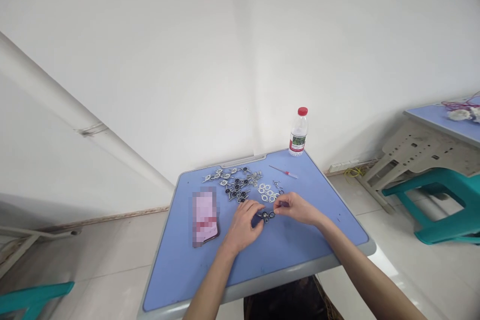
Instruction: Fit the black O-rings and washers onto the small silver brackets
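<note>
From the head view, the left hand (242, 227) curls its fingers together at the left end of a small dark metal ring fitting (267, 216), though whether they grip it is hidden. The right hand (296, 208) pinches the fitting's right end between pressed fingertips, low over the middle of the blue desk (176, 270). Beyond the hands lie loose metal pieces (230, 182) and white washers (267, 192), with a plastic water bottle (298, 132) at the far edge and a pixelated flat object (204, 217) to the left
</note>
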Available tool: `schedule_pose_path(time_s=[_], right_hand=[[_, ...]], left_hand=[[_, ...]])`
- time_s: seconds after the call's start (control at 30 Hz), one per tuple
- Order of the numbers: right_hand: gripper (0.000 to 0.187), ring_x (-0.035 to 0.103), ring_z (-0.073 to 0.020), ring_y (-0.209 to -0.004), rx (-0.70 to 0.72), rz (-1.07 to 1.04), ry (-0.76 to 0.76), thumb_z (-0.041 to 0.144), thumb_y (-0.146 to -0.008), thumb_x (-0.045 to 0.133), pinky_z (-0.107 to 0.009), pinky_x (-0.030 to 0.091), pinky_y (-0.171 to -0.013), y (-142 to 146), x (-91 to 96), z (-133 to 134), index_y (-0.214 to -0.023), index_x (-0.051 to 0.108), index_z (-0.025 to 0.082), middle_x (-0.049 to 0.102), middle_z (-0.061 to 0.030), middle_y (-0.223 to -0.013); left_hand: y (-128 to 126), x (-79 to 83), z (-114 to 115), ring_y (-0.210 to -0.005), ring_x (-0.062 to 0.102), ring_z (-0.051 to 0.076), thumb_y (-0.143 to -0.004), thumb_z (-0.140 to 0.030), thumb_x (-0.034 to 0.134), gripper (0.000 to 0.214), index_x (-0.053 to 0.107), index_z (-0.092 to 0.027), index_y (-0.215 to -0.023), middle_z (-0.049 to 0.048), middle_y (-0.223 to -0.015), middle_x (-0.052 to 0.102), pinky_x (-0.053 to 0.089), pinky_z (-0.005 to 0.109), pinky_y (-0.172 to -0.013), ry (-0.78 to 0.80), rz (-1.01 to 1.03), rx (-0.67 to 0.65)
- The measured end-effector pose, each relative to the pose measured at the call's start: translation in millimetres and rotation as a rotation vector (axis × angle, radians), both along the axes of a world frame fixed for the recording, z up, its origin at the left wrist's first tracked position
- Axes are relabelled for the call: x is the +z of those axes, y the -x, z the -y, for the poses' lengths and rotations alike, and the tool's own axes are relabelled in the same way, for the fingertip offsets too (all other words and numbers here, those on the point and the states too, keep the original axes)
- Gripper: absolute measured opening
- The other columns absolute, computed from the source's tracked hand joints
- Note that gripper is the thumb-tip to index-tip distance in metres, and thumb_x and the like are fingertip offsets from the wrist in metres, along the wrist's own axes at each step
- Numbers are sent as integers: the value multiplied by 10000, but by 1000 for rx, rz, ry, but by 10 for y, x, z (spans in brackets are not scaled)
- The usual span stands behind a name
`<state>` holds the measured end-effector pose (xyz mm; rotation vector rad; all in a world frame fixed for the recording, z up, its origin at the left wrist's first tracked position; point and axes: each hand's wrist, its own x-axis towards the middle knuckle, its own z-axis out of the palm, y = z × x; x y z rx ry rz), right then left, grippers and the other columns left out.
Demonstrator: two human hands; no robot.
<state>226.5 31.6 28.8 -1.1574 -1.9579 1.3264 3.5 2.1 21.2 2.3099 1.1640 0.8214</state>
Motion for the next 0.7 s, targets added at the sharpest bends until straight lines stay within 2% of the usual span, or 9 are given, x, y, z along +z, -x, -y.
schedule_pose_path(time_s=[0.2,0.43,0.7], right_hand=[[121,459,-120,-617,-50,68,-37,220,-777,575,-231,347,-601,80,-31,42,-718,668,170,553,25,-637],[120,434,-111,-598,-70,112,-27,208,-769,562,-222,320,-573,102,-49,9,-688,642,172,502,41,-593],[104,424,-111,-602,-71,140,-13,193,-733,551,-224,304,-570,171,-11,-73,-657,619,168,484,42,-590]], left_hand=[[-24,-17,-2,-955,568,232,-784,-113,596,305,585,-229,-1066,49,-1003,633,431,393,-875,26,-70,-9],[-26,3,0,-967,561,226,-836,-113,558,246,597,-228,-1049,49,-1008,636,422,381,-880,51,-36,-28],[-16,-27,-7,-952,552,228,-851,-132,578,289,571,-231,-1123,48,-996,627,428,373,-860,109,-38,-15]])
